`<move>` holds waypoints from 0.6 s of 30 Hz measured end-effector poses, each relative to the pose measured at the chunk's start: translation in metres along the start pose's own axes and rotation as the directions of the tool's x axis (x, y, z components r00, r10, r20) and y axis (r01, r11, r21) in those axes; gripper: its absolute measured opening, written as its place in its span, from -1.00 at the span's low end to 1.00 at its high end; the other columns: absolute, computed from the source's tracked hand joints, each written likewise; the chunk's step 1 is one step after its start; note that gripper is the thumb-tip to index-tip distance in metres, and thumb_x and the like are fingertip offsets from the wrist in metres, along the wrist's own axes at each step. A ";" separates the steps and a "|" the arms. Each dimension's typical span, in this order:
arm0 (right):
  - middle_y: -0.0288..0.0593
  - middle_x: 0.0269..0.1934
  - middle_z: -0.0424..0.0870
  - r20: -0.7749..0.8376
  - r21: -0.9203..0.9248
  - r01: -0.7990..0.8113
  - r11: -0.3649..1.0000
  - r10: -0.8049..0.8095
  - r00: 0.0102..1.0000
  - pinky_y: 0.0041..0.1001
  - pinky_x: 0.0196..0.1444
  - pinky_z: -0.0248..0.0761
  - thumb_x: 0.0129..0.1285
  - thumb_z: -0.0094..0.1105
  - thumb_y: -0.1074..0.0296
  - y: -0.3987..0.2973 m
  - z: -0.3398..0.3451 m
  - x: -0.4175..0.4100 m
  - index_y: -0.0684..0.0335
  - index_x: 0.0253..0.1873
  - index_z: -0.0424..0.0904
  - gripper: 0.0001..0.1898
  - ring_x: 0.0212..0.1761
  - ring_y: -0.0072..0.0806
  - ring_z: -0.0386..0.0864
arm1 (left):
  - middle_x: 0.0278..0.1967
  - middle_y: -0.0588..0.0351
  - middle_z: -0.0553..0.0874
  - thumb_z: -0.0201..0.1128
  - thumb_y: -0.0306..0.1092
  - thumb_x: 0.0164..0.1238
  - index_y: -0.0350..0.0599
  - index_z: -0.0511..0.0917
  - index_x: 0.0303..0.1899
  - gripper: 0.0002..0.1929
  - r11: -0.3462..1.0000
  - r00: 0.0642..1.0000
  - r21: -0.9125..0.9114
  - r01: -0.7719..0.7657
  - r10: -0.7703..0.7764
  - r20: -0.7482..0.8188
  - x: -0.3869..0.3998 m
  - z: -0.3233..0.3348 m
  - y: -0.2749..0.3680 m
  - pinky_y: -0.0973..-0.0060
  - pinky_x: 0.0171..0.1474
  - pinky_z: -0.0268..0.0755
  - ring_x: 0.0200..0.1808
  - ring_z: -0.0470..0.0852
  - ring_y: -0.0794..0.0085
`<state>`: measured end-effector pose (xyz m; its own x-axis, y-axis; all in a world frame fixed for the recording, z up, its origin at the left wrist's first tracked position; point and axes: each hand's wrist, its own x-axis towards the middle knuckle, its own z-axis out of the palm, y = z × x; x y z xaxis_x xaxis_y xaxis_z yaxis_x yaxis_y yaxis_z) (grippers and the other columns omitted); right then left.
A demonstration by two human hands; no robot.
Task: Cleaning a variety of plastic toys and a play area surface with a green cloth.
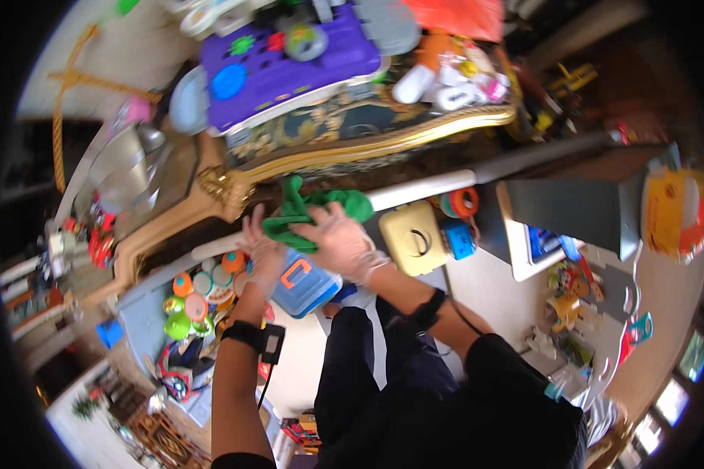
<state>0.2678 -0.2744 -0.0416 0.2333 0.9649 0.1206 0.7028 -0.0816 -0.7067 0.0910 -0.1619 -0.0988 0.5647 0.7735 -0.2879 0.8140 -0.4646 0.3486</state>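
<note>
A bunched green cloth (pixel 296 217) lies under my right hand (pixel 337 237), which wears a thin clear glove and grips it from above. At its left edge is my left hand (pixel 263 246), also gloved, with the fingers spread; whether it touches the cloth is hard to tell. Both hands are over a white rail or edge (pixel 422 190). Just below them stands a clear blue-lidded plastic box (pixel 311 293) with an orange handle. To the right of my right hand is a cream plastic case (pixel 413 237) with a handle.
Beyond the rail, a gold-trimmed ornate table (pixel 352 146) bears a purple plastic tray (pixel 287 64) and bagged toys (pixel 466 76). Several colourful toy cups (pixel 196 305) are at the left. A blue toy container (pixel 459 239) and a dark box (pixel 569 211) are at the right.
</note>
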 end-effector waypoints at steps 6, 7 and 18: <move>-0.08 0.11 0.51 -0.287 -0.227 -0.172 0.958 0.103 0.952 -0.14 0.11 0.40 -0.16 0.43 0.33 0.061 -0.014 -0.052 0.05 -0.06 0.65 -0.57 0.11 -0.04 0.43 | 0.49 0.16 -0.07 0.33 -0.34 0.11 0.43 0.25 0.36 -0.25 0.996 0.996 -0.071 -0.061 0.065 0.055 -0.004 -0.016 0.019 -0.57 0.23 -0.43 0.50 -0.22 -0.10; -0.07 0.09 0.52 -0.405 -0.196 -0.284 0.939 0.186 0.895 -0.13 0.10 0.40 -0.15 0.42 0.34 0.053 -0.010 -0.050 0.07 -0.07 0.65 -0.59 0.09 -0.02 0.43 | 0.49 0.15 -0.07 0.32 -0.36 0.11 0.46 0.23 0.37 -0.24 0.992 0.995 -0.098 -0.075 0.081 0.063 -0.003 -0.019 0.018 -0.57 0.22 -0.45 0.49 -0.21 -0.12; -0.01 0.00 0.53 -0.211 -0.490 -0.031 0.871 -0.083 0.974 -0.13 -0.04 0.45 -0.12 0.37 0.33 -0.118 0.179 0.044 0.03 0.04 0.63 -0.52 -0.03 0.08 0.43 | 0.42 -0.14 0.15 0.07 -0.55 0.17 -0.16 0.04 0.44 -0.26 0.603 0.918 -0.726 -0.330 0.025 -0.397 -0.104 -0.012 -0.124 0.21 0.50 -0.21 0.50 0.02 0.05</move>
<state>0.0742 -0.1780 -0.0778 0.3101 0.8941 0.3232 0.9342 -0.2234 -0.2783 -0.0704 -0.1797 -0.1012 0.4847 0.8691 0.0984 0.2056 -0.2225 0.9530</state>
